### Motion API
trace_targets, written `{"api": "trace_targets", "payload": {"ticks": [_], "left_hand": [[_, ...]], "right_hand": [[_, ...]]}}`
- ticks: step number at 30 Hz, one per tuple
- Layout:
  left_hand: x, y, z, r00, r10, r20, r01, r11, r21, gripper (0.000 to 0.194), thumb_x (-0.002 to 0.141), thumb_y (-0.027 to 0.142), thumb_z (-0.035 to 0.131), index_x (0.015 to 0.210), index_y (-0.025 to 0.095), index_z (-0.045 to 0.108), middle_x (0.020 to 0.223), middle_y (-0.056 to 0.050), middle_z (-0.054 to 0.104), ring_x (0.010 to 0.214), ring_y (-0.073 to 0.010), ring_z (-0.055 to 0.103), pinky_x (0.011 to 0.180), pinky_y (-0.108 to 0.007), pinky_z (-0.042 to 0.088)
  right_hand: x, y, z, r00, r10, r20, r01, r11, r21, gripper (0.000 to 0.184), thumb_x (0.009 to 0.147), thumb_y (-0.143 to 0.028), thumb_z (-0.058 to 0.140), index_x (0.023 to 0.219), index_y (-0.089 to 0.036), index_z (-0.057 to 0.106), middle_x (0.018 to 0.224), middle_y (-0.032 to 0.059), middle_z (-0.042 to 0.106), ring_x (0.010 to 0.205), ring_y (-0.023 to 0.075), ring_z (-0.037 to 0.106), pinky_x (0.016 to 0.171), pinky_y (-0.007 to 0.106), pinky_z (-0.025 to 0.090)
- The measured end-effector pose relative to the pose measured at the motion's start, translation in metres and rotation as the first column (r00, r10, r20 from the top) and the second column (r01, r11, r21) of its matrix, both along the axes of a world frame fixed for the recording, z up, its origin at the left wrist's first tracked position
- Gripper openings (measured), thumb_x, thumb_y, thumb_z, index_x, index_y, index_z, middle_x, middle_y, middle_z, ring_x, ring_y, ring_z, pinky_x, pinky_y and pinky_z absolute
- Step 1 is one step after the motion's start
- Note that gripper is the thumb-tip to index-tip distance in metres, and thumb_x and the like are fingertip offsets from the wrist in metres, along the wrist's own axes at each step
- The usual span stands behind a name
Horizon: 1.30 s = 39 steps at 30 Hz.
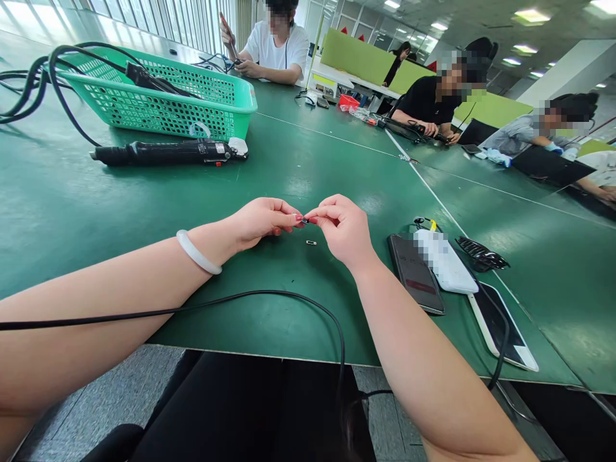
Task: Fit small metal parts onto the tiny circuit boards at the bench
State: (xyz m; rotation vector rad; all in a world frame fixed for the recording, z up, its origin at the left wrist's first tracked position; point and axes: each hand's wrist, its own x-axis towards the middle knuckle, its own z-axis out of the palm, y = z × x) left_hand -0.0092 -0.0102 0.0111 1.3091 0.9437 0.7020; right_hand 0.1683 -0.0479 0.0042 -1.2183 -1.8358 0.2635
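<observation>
Small dark part (305, 221), one, just beyond the loose metal piece (311, 242); finer detail too small to tell. Left hand (269, 221), to the left of the metal piece: thumb and finger pinched on the part. Right hand (344, 224), to its right: fingertips closed together on the part's other end. Risk, likely: a slip in so slight a pinch, dropping the part near the metal piece. Second risk: a lowered wrist brushing that metal piece away. Black cable (289, 293), on the near side of the metal piece, passing in front of the left forearm; could snag if the arm draws back. Near edge of green table (298, 183): on the near side of the metal piece, past the cable. Dark phone (414, 276) and white block (447, 266): right of the metal piece, limiting sideways travel. Black tool (168, 154) and green basket (248, 122): far left of it. Widest room: directly beyond it.
</observation>
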Motion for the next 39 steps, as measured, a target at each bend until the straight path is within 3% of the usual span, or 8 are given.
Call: {"api": "trace_targets", "payload": {"ticks": [6, 15, 20, 25, 27, 30, 32, 39], "left_hand": [[0.002, 0.0, -0.001, 1.0, 0.017, 0.024, -0.017, 1.0, 0.013, 0.009, 0.069, 0.015, 0.069, 0.074, 0.012, 0.063, 0.071, -0.002, 0.063, 0.057, -0.0069, 0.048, 0.056, -0.026, 0.03], [0.001, 0.001, -0.002, 0.993, 0.016, 0.119, -0.013, 1.0, -0.026, 0.019, 0.069, 0.006, 0.069, 0.086, 0.012, 0.062, 0.073, -0.002, 0.064, 0.059, -0.0067, 0.053, 0.057, -0.024, 0.035], [0.002, 0.001, -0.004, 0.986, -0.021, 0.163, 0.019, 1.0, 0.011, 0.025, 0.066, 0.006, 0.073, 0.087, 0.011, 0.06, 0.076, -0.003, 0.067, 0.072, -0.0093, 0.061, 0.073, -0.026, 0.045], [0.003, 0.001, -0.005, 0.988, -0.023, 0.152, 0.013, 0.998, 0.068, 0.027, 0.064, 0.01, 0.076, 0.085, 0.012, 0.058, 0.076, -0.002, 0.066, 0.075, -0.0105, 0.063, 0.08, -0.031, 0.047], [0.003, 0.001, -0.005, 0.995, 0.004, 0.103, -0.016, 0.994, 0.11, 0.027, 0.065, 0.013, 0.076, 0.087, 0.012, 0.059, 0.076, -0.002, 0.065, 0.075, -0.0108, 0.062, 0.08, -0.032, 0.046], [0.003, 0.001, -0.005, 0.995, 0.085, -0.047, -0.074, 0.976, 0.207, 0.028, 0.067, 0.02, 0.076, 0.089, 0.013, 0.061, 0.076, -0.002, 0.063, 0.073, -0.0116, 0.059, 0.076, -0.031, 0.045], [0.002, 0.001, -0.005, 0.982, 0.135, -0.129, -0.099, 0.962, 0.256, 0.029, 0.066, 0.024, 0.076, 0.089, 0.014, 0.061, 0.076, -0.003, 0.062, 0.072, -0.0125, 0.058, 0.073, -0.031, 0.044], [0.003, 0.001, -0.007, 0.976, 0.134, -0.17, -0.082, 0.956, 0.281, 0.03, 0.064, 0.022, 0.076, 0.089, 0.015, 0.062, 0.076, -0.003, 0.063, 0.073, -0.014, 0.058, 0.072, -0.03, 0.044]], "right_hand": [[-0.003, -0.002, 0.001, 0.997, -0.028, 0.074, 0.024, 0.999, 0.044, 0.016, 0.082, -0.015, 0.059, 0.078, -0.022, 0.073, 0.078, 0.0009, 0.058, 0.071, 0.0114, 0.053, 0.062, 0.026, 0.043], [0.0, 0.004, -0.004, 0.992, -0.099, -0.082, 0.084, 0.983, -0.165, 0.013, 0.074, -0.026, 0.068, 0.087, -0.023, 0.072, 0.074, -0.0014, 0.058, 0.058, 0.0091, 0.043, 0.06, 0.027, 0.04], [0.0, 0.006, -0.005, 0.983, -0.112, -0.145, 0.074, 0.967, -0.246, 0.017, 0.07, -0.031, 0.071, 0.085, -0.023, 0.072, 0.073, -0.0013, 0.059, 0.058, 0.0094, 0.042, 0.06, 0.027, 0.039], [0.002, 0.007, -0.003, 0.978, -0.085, -0.192, 0.02, 0.948, -0.318, 0.022, 0.069, -0.036, 0.07, 0.085, -0.021, 0.072, 0.071, -0.001, 0.06, 0.056, 0.0089, 0.041, 0.058, 0.027, 0.038], [0.007, 0.007, -0.002, 0.988, -0.071, -0.14, 0.008, 0.916, -0.401, 0.024, 0.068, -0.037, 0.069, 0.085, -0.02, 0.072, 0.068, -0.0012, 0.061, 0.056, 0.009, 0.043, 0.057, 0.027, 0.037], [0.015, 0.006, 0.0, 0.994, -0.018, 0.103, 0.07, 0.844, -0.532, 0.018, 0.064, -0.031, 0.072, 0.079, -0.021, 0.072, 0.064, -0.0025, 0.06, 0.055, 0.0093, 0.045, 0.057, 0.027, 0.038], [0.019, 0.006, 0.0, 0.973, 0.028, 0.23, 0.106, 0.83, -0.548, 0.009, 0.066, -0.026, 0.07, 0.074, -0.022, 0.072, 0.065, -0.0028, 0.061, 0.056, 0.0096, 0.047, 0.057, 0.026, 0.037], [0.015, 0.008, -0.007, 0.928, 0.068, 0.366, 0.103, 0.898, -0.429, 0.016, 0.077, -0.014, 0.056, 0.071, -0.021, 0.069, 0.08, 0.0, 0.065, 0.069, 0.0112, 0.054, 0.063, 0.026, 0.04]]}}
